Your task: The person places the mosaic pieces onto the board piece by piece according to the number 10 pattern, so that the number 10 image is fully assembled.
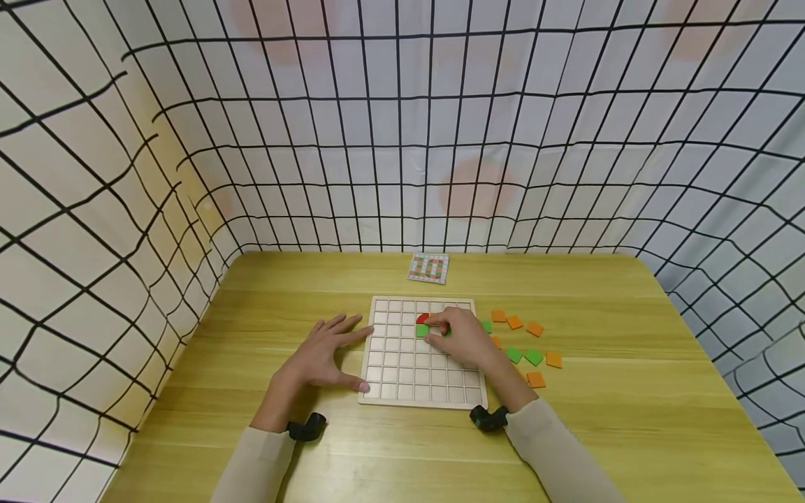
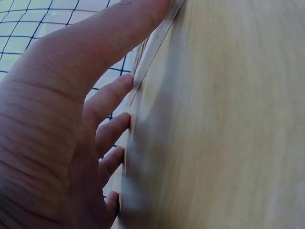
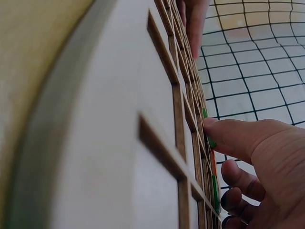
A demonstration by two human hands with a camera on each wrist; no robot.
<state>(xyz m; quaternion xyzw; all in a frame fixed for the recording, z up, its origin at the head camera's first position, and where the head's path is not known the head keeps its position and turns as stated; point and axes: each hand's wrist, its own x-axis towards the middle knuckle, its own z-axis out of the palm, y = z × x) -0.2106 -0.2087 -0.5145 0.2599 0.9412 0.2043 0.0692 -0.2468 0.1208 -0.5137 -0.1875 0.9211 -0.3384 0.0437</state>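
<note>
A pale gridded board [image 1: 393,372] lies on the table. My left hand [image 1: 323,353] spreads its fingers along the board's left side, the thumb touching the near corner. My right hand [image 1: 464,337] leans over the upper right part of the board. Its thumb and index fingertip pinch a green square tile [image 1: 422,330] flat in the grid. Just beyond this tile lies a red rounded piece [image 1: 422,318]. In the right wrist view, the thumb [image 3: 228,133] covers part of the green. Other pieces under the right hand are mostly hidden.
To the board's right lie several loose orange tiles [image 1: 553,360] and green tiles [image 1: 533,357]. A small patterned card [image 1: 429,268] sits behind the board. Black netting [image 1: 402,147] over pale cloth surrounds the table [image 1: 629,391] at the back and sides.
</note>
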